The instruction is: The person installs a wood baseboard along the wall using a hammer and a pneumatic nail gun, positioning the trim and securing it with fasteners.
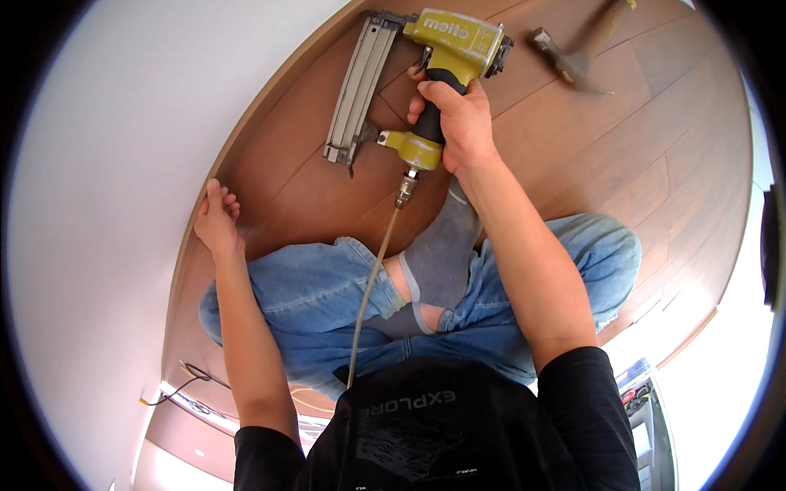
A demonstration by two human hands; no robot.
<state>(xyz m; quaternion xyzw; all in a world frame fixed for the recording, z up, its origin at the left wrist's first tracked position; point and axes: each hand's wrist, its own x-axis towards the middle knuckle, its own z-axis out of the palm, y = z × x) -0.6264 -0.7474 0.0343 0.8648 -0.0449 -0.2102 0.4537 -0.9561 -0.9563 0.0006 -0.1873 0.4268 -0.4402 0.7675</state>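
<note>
My right hand [468, 123] is wrapped round the black grip of a yellow-green pneumatic nail gun [450, 41]. The gun is above the wooden floor, with its long grey magazine [360, 90] to the left of the grip. From a metal coupling at the grip's base, a thin pale air hose [372, 286] runs back toward my body. My left hand [218, 219] rests beside the brown skirting board [221, 168] at the wall's foot. Its fingers are curled in and the thumb points forward; whether anything small sits in them is hidden.
A claw hammer [573, 61] with a wooden handle lies on the plank floor [606, 147] at the far right. The white wall [106, 204] rises along my left. My crossed legs in blue jeans [319, 286] fill the near middle. A black cable [192, 376] lies behind my left arm.
</note>
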